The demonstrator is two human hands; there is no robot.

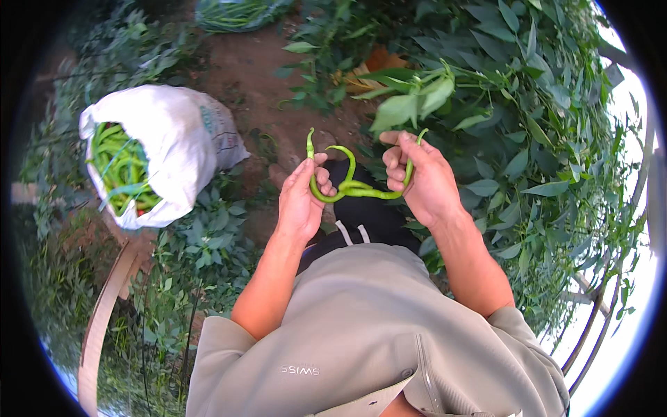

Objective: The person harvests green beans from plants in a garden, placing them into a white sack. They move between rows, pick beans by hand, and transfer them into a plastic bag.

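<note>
My left hand (304, 195) pinches a curved green chili pepper (327, 198) near its stem end, and the stem points up past the fingertips. Opposite it, my right hand (423, 174) is closed around another long green chili pepper (372, 193), whose stem sticks up by the thumb. Between the hands the peppers meet and overlap, and a hooked pepper tip (350, 161) curls upward there. Which pepper that tip belongs to, I cannot tell. Leafy pepper foliage (411, 101) hangs just above my right hand.
A white woven sack (172, 146), its mouth open and full of green chilies (117, 167), stands at the left. A bundle of green produce in netting or plastic (239, 11) lies at the top. Dense plants (516, 156) rise at the right; bare soil (245, 78) runs between rows.
</note>
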